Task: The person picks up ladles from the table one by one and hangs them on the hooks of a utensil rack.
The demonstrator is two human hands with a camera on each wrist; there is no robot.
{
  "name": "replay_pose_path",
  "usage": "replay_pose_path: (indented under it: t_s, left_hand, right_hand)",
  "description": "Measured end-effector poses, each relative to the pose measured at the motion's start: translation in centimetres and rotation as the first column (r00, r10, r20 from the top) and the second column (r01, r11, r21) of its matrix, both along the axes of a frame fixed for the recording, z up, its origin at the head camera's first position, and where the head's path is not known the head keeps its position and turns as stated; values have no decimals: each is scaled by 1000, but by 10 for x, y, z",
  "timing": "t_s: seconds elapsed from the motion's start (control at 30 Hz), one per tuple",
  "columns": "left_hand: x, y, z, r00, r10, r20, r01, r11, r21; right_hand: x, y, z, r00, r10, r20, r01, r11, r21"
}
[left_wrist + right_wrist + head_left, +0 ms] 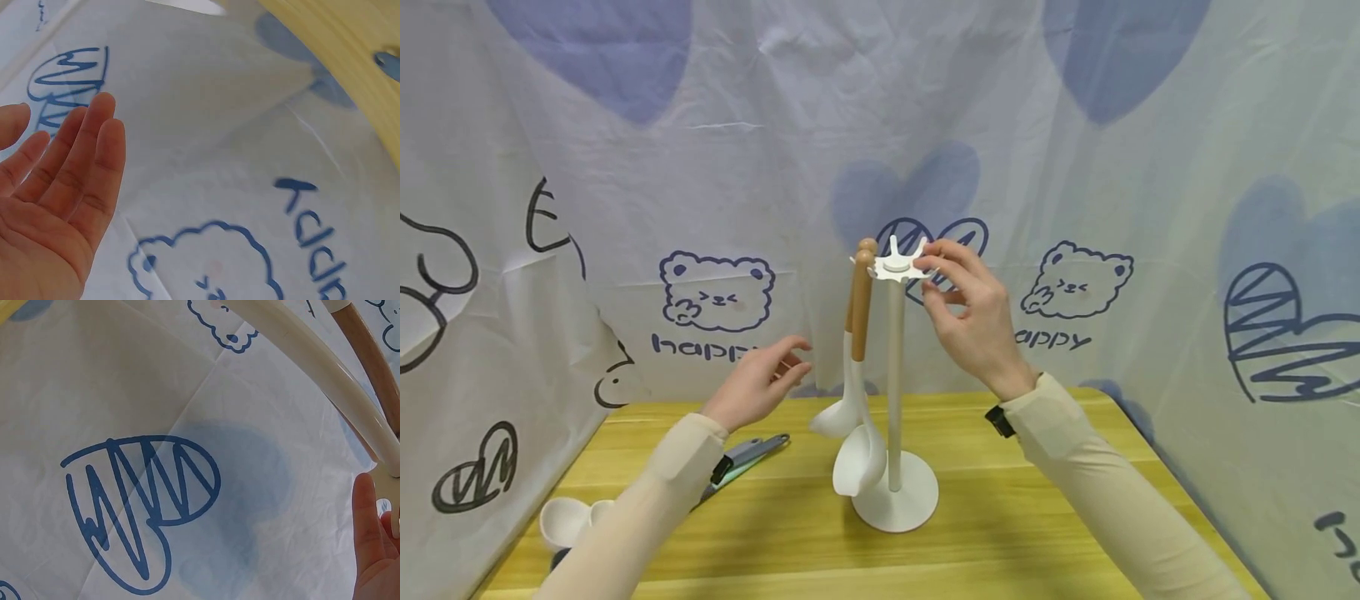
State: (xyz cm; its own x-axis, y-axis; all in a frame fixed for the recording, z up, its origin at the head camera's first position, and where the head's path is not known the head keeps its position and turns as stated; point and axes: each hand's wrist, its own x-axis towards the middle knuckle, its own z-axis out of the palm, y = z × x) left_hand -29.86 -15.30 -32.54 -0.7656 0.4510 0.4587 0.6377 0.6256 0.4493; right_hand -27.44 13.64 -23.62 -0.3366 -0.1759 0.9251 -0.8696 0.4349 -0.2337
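Observation:
A white utensil stand (895, 375) with a round base and a pronged top stands on the wooden table. From the left prongs hang two white utensils with wooden handles: a ladle (859, 462) in front and a second scoop-like one (833, 419) behind it. My right hand (973, 312) holds the right edge of the pronged top between thumb and fingers; in the right wrist view a prong (395, 515) lies between the digits. My left hand (763, 379) hovers left of the hanging utensils, fingers loosely bent, with nothing in it.
Grey and mint-green utensils (748, 454) lie on the table (1000, 533) behind my left forearm. White scoops or small bowls (563, 522) sit at the table's left edge, partly hidden by the sleeve. A printed cloth (880, 100) encloses the back and sides.

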Motion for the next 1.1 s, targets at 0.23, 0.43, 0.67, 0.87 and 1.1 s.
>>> replay_pose_path:
  t_s: [0.23, 0.43, 0.67, 0.87, 1.1]
  left_hand:
    - [2, -32, -13, 997, 64, 39, -62, 996, -58]
    - [4, -59, -28, 995, 87, 50, -82, 992, -96]
    - [6, -89, -51, 985, 148, 91, -133, 979, -156]
    - [8, -111, -74, 969, 183, 167, -136, 956, -261]
    - [9, -127, -94, 946, 211, 246, -128, 940, -315]
  right_hand:
    - [-1, 0, 0, 1000, 6, -4, -6, 1000, -1]
    - [-2, 2, 1, 1000, 16, -25, -16, 1000, -5]
    - [-4, 3, 1, 999, 18, -32, -19, 1000, -5]
    - [-4, 2, 1, 999, 22, -44, -22, 1000, 0]
    - [-3, 1, 0, 998, 36, -48, -37, 999, -24]
